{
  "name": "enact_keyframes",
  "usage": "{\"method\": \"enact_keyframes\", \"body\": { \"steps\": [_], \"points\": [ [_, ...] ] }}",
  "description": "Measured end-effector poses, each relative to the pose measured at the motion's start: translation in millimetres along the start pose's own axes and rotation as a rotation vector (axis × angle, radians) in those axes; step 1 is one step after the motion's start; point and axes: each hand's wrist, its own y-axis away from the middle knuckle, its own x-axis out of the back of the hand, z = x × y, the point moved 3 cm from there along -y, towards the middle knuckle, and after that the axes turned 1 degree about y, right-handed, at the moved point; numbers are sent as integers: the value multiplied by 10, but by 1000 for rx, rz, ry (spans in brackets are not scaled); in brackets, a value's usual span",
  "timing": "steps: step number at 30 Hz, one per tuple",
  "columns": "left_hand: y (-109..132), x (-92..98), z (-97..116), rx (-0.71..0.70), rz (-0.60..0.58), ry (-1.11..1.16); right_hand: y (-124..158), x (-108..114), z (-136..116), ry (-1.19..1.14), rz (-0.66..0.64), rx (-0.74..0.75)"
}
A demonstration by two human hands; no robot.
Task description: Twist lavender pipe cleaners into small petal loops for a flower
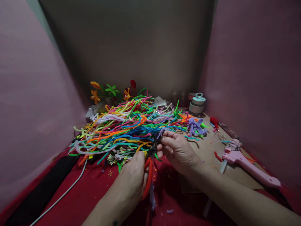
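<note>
In my left hand point(133, 175) is a pair of red-handled pliers point(148, 180); the fingers are closed round the handles and the dark jaws point up and away. My right hand point(180, 150) is closed in a pinch beside the jaw tips, on a short purple pipe cleaner point(162, 130) that lies along the jaws. Its fingers partly cover where jaws and pipe cleaner meet. Just beyond both hands spreads a big heap of coloured pipe cleaners point(127, 121). A purple fuzzy flower shape point(196, 126) lies to the right of the heap.
A pink glue gun point(249, 168) rests on a brown board point(211, 157) at right. Behind stand a lidded jar point(197, 104) and pipe-cleaner flowers point(95, 96). A white cable point(68, 190) crosses the red cloth point(94, 191) at left. Pink panels rise on both sides.
</note>
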Motion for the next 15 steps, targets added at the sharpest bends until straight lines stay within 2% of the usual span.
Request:
{"method": "enact_keyframes", "body": {
  "steps": [15],
  "points": [
    [-5,-30,7,64,32,80,-3,19,4,-11,10,6]
  ]
}}
